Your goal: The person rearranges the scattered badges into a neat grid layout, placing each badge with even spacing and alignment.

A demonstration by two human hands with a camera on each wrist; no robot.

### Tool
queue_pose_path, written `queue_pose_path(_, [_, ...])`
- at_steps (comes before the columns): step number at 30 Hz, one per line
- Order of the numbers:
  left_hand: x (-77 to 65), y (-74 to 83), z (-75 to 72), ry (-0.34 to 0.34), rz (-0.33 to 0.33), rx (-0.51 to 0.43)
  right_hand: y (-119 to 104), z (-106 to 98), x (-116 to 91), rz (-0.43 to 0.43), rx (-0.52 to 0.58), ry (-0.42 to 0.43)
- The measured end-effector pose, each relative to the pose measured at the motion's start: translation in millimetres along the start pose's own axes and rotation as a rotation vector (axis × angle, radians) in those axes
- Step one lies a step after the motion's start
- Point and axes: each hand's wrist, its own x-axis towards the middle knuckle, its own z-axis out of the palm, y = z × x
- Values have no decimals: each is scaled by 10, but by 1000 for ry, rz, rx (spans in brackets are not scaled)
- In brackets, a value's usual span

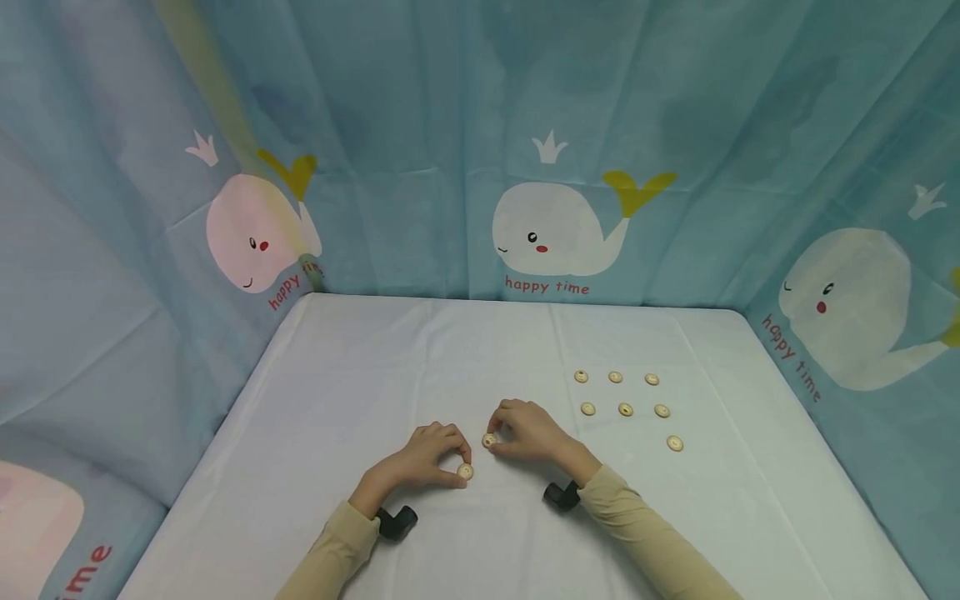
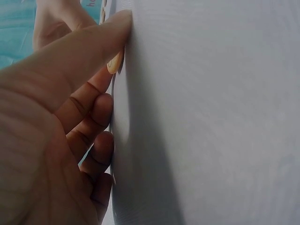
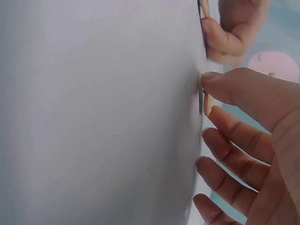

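Note:
My left hand (image 1: pixel 423 458) pinches a small round wooden button (image 1: pixel 465 472) between thumb and index finger, low over the white tabletop. In the left wrist view the thumb covers much of this button (image 2: pixel 114 63). Just right of it and slightly farther back, my right hand (image 1: pixel 531 431) pinches a second wooden button (image 1: pixel 489 440) by its edges. This second button (image 3: pixel 208 102) appears edge-on in the right wrist view, close to the cloth, with the other fingers spread loosely beside it. A narrow gap separates the two hands.
Several similar buttons lie to the right on the white cloth (image 1: pixel 360 358): a back row with a middle button (image 1: pixel 615 377), a front row with a middle button (image 1: pixel 626 409), and a single button (image 1: pixel 675 443) nearer. Blue whale-print curtains (image 1: pixel 390 233) enclose the table.

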Motion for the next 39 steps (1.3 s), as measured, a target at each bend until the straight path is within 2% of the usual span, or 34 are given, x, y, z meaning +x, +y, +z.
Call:
queue_pose_path(16, [-1, -29, 28, 11, 17, 6, 232, -198, -301, 120, 3, 87])
queue_pose_path(23, [-15, -38, 27, 11, 22, 0, 396, -294, -509, 194, 23, 97])
queue_pose_path(39, [-6, -54, 44, 31, 36, -8, 779, -454, -1073, 269, -10, 212])
